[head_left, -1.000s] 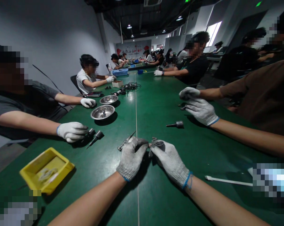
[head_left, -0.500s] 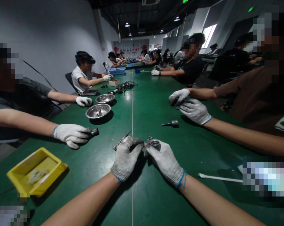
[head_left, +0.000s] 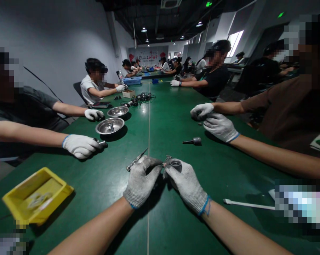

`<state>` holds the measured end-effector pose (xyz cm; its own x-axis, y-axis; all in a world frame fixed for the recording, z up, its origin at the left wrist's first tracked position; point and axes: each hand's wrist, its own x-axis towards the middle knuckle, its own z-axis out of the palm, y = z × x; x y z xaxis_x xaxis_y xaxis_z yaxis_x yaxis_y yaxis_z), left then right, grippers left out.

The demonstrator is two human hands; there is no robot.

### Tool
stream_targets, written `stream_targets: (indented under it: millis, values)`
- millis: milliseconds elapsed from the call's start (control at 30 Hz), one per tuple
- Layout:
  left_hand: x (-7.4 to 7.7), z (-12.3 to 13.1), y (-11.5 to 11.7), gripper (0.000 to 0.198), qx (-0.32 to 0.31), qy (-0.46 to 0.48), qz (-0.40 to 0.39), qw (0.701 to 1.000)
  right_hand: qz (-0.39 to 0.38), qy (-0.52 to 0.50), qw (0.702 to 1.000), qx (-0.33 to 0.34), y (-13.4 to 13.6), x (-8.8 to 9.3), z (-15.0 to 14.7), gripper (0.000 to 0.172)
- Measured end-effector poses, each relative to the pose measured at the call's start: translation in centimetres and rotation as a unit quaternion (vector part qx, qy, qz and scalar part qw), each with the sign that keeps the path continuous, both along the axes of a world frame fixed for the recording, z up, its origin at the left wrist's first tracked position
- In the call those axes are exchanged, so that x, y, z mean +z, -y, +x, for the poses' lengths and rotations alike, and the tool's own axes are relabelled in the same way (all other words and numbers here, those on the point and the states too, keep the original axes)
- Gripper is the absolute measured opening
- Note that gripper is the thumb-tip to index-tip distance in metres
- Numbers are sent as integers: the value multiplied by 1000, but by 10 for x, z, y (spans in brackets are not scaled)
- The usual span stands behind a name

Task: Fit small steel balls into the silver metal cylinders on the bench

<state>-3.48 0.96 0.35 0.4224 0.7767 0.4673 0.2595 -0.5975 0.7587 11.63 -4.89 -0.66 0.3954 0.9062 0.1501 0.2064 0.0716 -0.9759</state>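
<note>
My two hands, in white knit gloves with grey-stained fingers, meet over the middle of the green table (head_left: 117, 219). In my right hand (head_left: 188, 184) sits a dark round hollow metal part (head_left: 176, 164), its open ring end facing up. The thumb and fingers of my left hand (head_left: 142, 181) are pinched together against my right fingertips. Whatever lies between them is too small to make out. A slim pointed metal tool (head_left: 136, 160) rests just beyond my left hand. Several tiny metal rings (head_left: 169, 157) lie past my fingertips.
A dark cylinder with a thin shaft (head_left: 192, 141) lies ahead to the right. Two steel bowls stand ahead-left, the nearer bowl (head_left: 101, 131) holding metal pieces. A yellow bin (head_left: 10, 200) is at left, a white cable (head_left: 250, 204) at right. Co-workers' gloved hands work on both sides.
My hands stay almost in place, fingertips still together. The left co-worker's near hand has shifted slightly away from me with its dark metal part.
</note>
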Motion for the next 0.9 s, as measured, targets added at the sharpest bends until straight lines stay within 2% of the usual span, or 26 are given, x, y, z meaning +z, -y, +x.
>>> stream_targets:
  millis: [400, 633, 767, 900]
  values:
    - [0, -1, 0, 14, -12, 5, 19, 1000, 11, -8, 1000, 18, 0, 2, -1, 27]
    - [3, -3, -3, 13, 19, 19, -12, 1000, 18, 8, 999, 44, 4, 8, -1, 28]
    - [21, -5, -3, 12, 19, 27, -27, 999, 64, 17, 996, 55, 9, 10, -6, 19]
    - [49, -6, 5, 14, -76, -39, -18, 996, 101, 35, 992, 72, 12, 9, -14, 8]
